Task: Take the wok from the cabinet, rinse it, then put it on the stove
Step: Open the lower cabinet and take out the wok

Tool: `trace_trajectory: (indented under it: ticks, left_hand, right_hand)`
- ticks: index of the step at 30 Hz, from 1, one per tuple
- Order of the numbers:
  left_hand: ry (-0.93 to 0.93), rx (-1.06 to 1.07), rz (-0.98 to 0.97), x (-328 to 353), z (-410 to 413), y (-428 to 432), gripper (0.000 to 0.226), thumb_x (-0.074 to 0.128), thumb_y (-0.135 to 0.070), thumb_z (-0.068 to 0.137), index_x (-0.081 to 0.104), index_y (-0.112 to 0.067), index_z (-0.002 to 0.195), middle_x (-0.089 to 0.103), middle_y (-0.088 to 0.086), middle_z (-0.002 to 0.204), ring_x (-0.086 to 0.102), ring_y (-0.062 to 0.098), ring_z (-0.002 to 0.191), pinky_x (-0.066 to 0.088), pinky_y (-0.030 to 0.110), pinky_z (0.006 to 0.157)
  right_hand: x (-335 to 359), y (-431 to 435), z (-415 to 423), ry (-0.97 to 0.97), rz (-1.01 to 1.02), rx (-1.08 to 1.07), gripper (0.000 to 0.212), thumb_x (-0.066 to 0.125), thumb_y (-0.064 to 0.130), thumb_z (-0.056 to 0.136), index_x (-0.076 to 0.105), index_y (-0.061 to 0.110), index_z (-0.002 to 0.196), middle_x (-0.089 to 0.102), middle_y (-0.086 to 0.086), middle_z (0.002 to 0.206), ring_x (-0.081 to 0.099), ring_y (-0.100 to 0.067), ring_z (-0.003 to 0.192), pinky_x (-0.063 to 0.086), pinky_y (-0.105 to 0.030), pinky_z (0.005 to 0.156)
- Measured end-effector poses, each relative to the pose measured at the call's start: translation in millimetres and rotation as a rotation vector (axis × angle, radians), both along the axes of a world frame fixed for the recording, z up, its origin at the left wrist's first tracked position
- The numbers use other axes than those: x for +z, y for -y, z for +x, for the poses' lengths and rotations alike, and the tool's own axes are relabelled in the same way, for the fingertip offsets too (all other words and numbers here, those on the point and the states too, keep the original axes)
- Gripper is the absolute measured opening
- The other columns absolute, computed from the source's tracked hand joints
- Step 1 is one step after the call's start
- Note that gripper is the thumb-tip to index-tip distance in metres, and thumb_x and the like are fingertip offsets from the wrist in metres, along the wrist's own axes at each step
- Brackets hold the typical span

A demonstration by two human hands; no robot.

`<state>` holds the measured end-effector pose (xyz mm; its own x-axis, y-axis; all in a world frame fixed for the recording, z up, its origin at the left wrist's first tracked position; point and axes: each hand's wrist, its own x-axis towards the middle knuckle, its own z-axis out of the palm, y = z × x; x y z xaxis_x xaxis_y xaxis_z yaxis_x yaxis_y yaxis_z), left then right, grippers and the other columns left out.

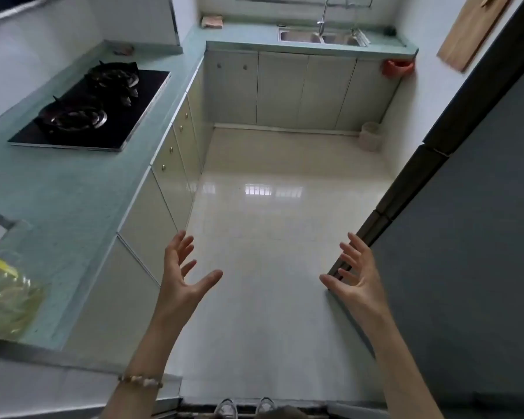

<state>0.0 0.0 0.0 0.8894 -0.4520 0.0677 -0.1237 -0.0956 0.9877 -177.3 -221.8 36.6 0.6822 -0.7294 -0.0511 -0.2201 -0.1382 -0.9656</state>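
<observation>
No wok is in view. A black two-burner stove sits in the green counter on the left, with nothing on its burners. The steel sink with its tap lies at the far end of the kitchen. Pale cabinet doors run shut under the left counter, and more cabinet doors stand shut under the sink. My left hand and my right hand are both raised over the floor, palms facing each other, fingers spread, holding nothing.
A clear oil bottle with a yellow cap stands on the near left counter. A grey fridge fills the right side. A small bin and a red bag are at the far right. Glossy tiled floor lies ahead.
</observation>
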Motion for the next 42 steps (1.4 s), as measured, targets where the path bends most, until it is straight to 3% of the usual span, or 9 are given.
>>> trace_trajectory:
  ticks: [7,12,19,27,31,37,42]
  left_hand:
    - [-0.040,0.019,-0.011,-4,-9,24,0.086,0.076,-0.042,0.056,0.031,-0.048,0.129,0.043,-0.022,0.133,0.041,-0.002,0.129,0.036,0.026,0.106]
    - [-0.023,0.033,-0.003,-7,-14,45,0.084,0.075,-0.025,0.064,0.030,-0.039,0.134,0.042,-0.007,0.139,0.040,0.003,0.131,0.036,0.031,0.109]
    - [-0.012,0.038,0.023,-13,-1,72,0.082,0.075,-0.026,0.064,0.031,-0.041,0.131,0.042,-0.007,0.140,0.040,0.003,0.130,0.036,0.030,0.108]
    - [0.020,0.029,0.023,-20,54,123,0.084,0.075,-0.026,0.065,0.030,-0.036,0.135,0.041,-0.008,0.140,0.039,-0.001,0.129,0.036,0.024,0.105]
    - [0.024,0.032,0.006,-29,96,154,0.079,0.075,-0.026,0.064,0.032,-0.046,0.128,0.042,-0.009,0.139,0.040,-0.008,0.125,0.036,0.025,0.105]
    - [0.033,0.022,0.002,-32,162,210,0.079,0.075,-0.025,0.064,0.032,-0.052,0.124,0.043,-0.008,0.138,0.040,-0.006,0.127,0.036,0.028,0.107]
    - [0.041,-0.011,0.027,-35,202,249,0.083,0.074,-0.026,0.066,0.030,-0.035,0.136,0.041,-0.007,0.142,0.039,0.001,0.131,0.036,0.027,0.108]
  right_hand:
    - [-9,24,-4,-0.014,0.004,0.051,0.084,0.077,0.005,0.074,0.033,0.033,0.140,0.045,0.005,0.136,0.044,-0.009,0.123,0.041,-0.031,0.101]
    - [-16,47,-1,-0.009,0.006,0.070,0.083,0.078,0.006,0.074,0.034,0.036,0.137,0.045,0.006,0.135,0.045,-0.009,0.122,0.040,-0.028,0.098]
    - [-23,75,14,-0.006,0.017,0.059,0.082,0.078,0.007,0.074,0.034,0.034,0.138,0.045,0.006,0.134,0.044,-0.010,0.122,0.041,-0.032,0.101]
    - [-32,120,64,0.019,0.030,0.048,0.081,0.077,0.009,0.075,0.035,0.036,0.139,0.045,0.006,0.137,0.044,-0.010,0.125,0.040,-0.032,0.103]
    - [-37,148,105,0.029,0.020,0.044,0.080,0.077,0.009,0.075,0.035,0.038,0.137,0.046,0.008,0.136,0.045,-0.008,0.125,0.040,-0.033,0.104]
    - [-33,204,173,0.029,-0.016,0.055,0.079,0.077,0.011,0.075,0.035,0.039,0.136,0.047,0.008,0.135,0.045,-0.007,0.124,0.041,-0.029,0.101]
    - [-37,241,217,0.041,-0.005,0.070,0.079,0.078,0.011,0.075,0.035,0.038,0.136,0.047,0.008,0.135,0.046,-0.007,0.123,0.042,-0.025,0.097]
